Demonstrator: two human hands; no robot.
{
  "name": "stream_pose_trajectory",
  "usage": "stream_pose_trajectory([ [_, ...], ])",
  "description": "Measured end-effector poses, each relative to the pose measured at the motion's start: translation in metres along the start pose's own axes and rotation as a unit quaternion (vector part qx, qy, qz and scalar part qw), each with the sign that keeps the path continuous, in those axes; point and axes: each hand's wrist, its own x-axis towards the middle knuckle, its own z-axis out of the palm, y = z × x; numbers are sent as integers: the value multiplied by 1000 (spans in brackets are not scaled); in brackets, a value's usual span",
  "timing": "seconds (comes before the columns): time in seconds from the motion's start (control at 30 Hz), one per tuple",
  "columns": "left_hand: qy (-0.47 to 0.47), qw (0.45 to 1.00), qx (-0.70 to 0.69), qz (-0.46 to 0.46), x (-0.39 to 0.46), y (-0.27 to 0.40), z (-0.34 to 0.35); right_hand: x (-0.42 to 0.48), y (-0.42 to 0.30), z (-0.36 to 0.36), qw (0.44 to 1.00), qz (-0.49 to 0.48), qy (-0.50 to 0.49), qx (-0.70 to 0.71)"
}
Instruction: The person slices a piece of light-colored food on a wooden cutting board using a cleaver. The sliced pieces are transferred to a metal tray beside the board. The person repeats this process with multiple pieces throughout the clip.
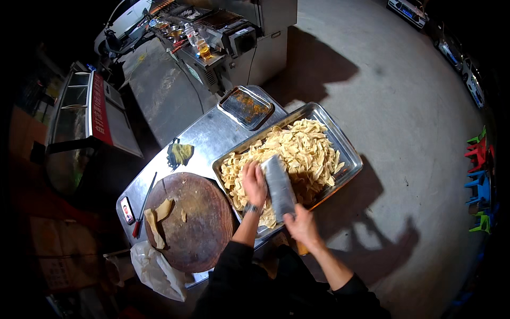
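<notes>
My right hand [305,227] grips a broad cleaver [279,185] near the base of its blade. Its wooden handle [302,248] shows below the hand. The blade hangs over a heap of thin, pale yellow food slices [305,139] in a deep steel tray [346,153]. My left hand [254,185] is just left of the blade, above the slices, a watch on its wrist; whether it touches blade or slices is unclear. Left of the tray lies a round wooden chopping block [199,235] with a few uncut pale pieces [155,227] and a small scrap [183,215].
The metal table [187,145] also bears a smaller stained tray [245,107], a cloth [182,154], a red-handled rod [146,201], a phone [127,210] and a plastic bag [155,271]. A grill cart [259,60] stands beyond, a display freezer [91,107] left, stools [478,183] far right.
</notes>
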Motion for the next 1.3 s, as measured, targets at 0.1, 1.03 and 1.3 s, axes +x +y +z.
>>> stream_pose_trajectory([
  [0.1,-21,997,-65,-35,25,-44,42,1,12,-45,998,14,67,5],
  [1.03,-175,982,-11,-75,-7,-58,-169,-141,-15,155,967,154,-67,190],
  [1.3,-161,982,-78,-54,-29,-29,-195,-138,-19,159,967,128,-139,172],
])
